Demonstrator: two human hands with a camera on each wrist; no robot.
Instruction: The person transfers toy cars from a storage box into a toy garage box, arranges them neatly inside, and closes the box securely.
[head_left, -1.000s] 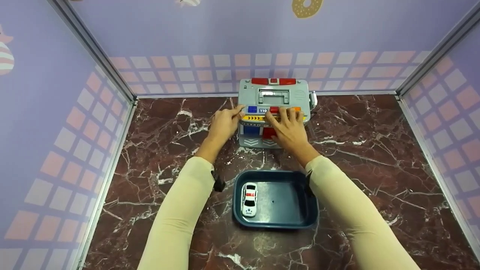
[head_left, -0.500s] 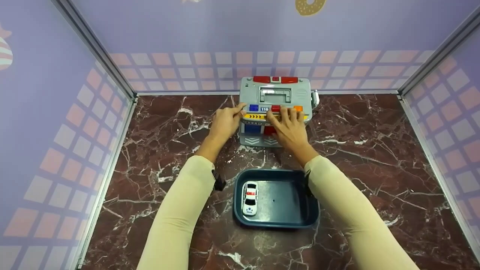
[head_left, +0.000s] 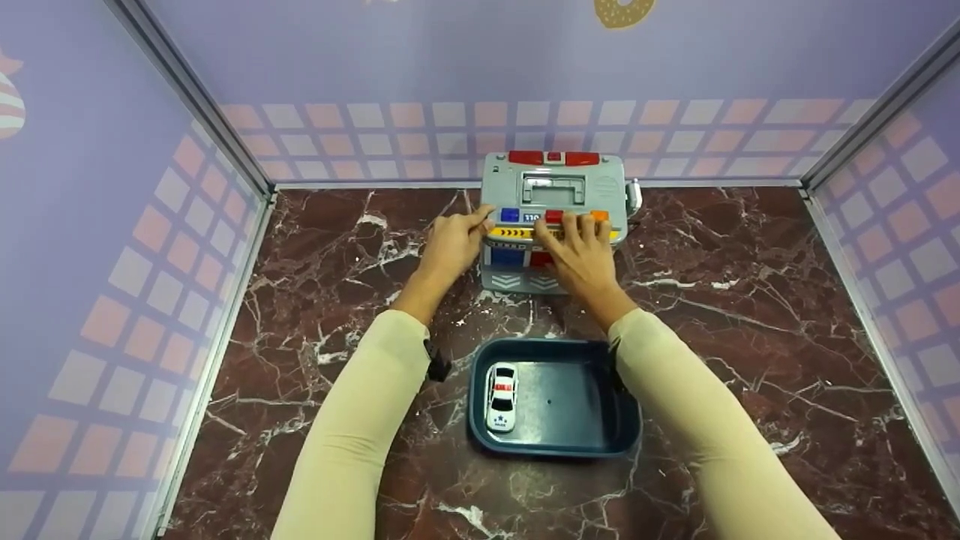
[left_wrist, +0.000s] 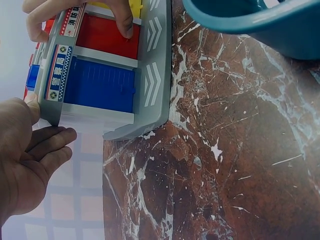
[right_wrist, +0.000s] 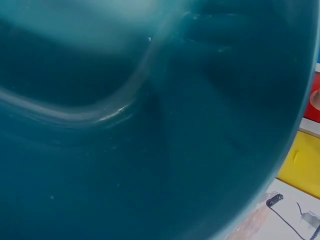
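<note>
A grey toy police garage [head_left: 499, 184] stands near the back wall, its roof carrying red, blue and orange lights and a folded handle. My left hand [head_left: 450, 244] grips the front left corner of its roof, thumb on top and the other fingers curled beside the side wall in the left wrist view. Over the roof's front edge lie the fingers of my right hand [head_left: 583, 259]. The right thumb [left_wrist: 123, 17] is at the red door [left_wrist: 105, 42], beside the blue door [left_wrist: 97, 85]. A yellow door [right_wrist: 302, 162] shows in the right wrist view.
Close in front, a dark teal tray [head_left: 555, 451] sits on the marbled tabletop [head_left: 322, 285], holding a white toy police car [head_left: 501, 416] at its left side. Purple walls [head_left: 420, 67] enclose the table. A white piece [head_left: 634, 196] sticks out on the garage's right.
</note>
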